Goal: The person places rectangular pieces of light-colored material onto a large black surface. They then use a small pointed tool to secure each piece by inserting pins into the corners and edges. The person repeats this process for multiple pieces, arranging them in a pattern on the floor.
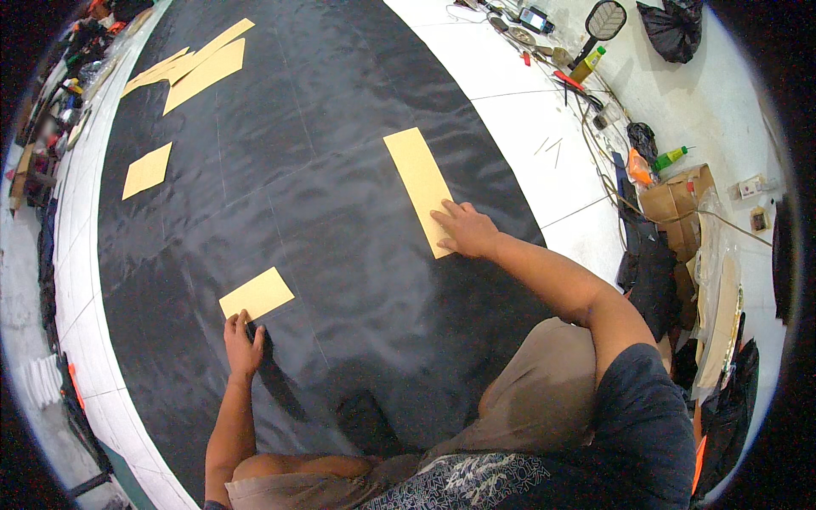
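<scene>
On the black sheet [340,187], the right hand [463,229], grip spread, touches the long tan card strip [420,177] nearer the right edge; the left hand [244,347], grip loosely spread, touches the tan card rectangle [257,293] nearer the left edge.

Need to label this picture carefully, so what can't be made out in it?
Head view: palm of the right hand, hidden by the hand's own back.
Head view: lower pieces in the tan pile, covered by those on top.
Head view: far end of the black sheet, cut off by the top edge.
Head view: much of the left-side clutter, too small and blurred.
</scene>
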{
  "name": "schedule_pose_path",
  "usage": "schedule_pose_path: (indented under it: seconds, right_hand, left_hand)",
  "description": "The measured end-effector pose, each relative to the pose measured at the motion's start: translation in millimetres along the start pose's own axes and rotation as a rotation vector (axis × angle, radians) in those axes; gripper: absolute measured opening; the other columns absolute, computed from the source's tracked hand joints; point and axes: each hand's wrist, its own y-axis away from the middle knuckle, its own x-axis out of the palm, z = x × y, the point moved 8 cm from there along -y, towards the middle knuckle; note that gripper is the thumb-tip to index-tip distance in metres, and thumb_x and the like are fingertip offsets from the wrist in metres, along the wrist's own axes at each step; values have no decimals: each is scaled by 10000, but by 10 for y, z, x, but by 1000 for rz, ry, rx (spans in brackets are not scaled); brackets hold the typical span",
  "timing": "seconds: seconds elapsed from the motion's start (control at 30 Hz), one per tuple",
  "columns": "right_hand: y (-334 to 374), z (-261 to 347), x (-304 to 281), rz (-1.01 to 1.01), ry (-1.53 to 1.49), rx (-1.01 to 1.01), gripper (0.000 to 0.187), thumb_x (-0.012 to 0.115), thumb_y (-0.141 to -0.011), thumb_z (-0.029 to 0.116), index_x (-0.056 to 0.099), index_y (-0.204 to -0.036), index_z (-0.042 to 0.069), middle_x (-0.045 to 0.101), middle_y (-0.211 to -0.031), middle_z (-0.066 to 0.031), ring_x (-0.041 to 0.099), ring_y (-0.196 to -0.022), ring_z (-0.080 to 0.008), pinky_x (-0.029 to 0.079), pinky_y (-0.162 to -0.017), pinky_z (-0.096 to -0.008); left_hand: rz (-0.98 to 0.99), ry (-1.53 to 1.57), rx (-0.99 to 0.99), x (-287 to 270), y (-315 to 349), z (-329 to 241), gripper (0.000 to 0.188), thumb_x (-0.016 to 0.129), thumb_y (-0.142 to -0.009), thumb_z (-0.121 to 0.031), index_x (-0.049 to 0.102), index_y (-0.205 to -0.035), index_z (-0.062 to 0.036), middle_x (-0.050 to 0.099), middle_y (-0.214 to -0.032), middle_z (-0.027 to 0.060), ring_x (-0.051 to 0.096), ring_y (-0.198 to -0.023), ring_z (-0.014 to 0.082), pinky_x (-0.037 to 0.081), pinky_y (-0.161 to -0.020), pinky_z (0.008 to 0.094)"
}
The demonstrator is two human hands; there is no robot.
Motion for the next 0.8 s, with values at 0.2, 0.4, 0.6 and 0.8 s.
schedule_pose_path:
  seconds: [0.2, 0.4, 0.6, 0.8]
  right_hand:
    - [-9, 25, -24, 2, 5, 2, 750, 705, -915, 455, 420, -1559, 198, 365, -1611, -179, 454, -1377, -427, 500, -1067, -519]
    - [23, -40, -19, -3, 36, 0, 738, 698, -920, 466, 429, -1548, 187, 366, -1607, -185, 443, -1393, -430, 505, -1062, -527]
    - [328, -115, -89, 31, 2, 86, 720, 691, -928, 464, 439, -1537, 175, 376, -1592, -202, 413, -1424, -427, 466, -1111, -534]
    - [949, -587, 38, 0, 28, 164, 730, 691, -928, 482, 445, -1530, 150, 391, -1578, -226, 403, -1438, -415, 453, -1122, -517]
  left_hand:
    - [4, -13, -19, -7, 6, 0, 600, 751, -894, -247, 553, -1424, -47, 513, -1415, 214, 498, -1313, 410, 420, -1117, 462]
    - [14, -31, -37, 3, -9, -27, 608, 760, -889, -284, 561, -1414, -52, 511, -1430, 227, 487, -1331, 418, 417, -1121, 476]
    - [14, -64, 104, 18, -48, -315, 597, 725, -927, -327, 549, -1411, -25, 459, -1507, 263, 435, -1403, 441, 363, -1178, 484]
    - [63, -32, 281, 249, -270, -986, 611, 687, -946, -371, 532, -1423, -23, 463, -1503, 257, 447, -1387, 430, 363, -1169, 493]
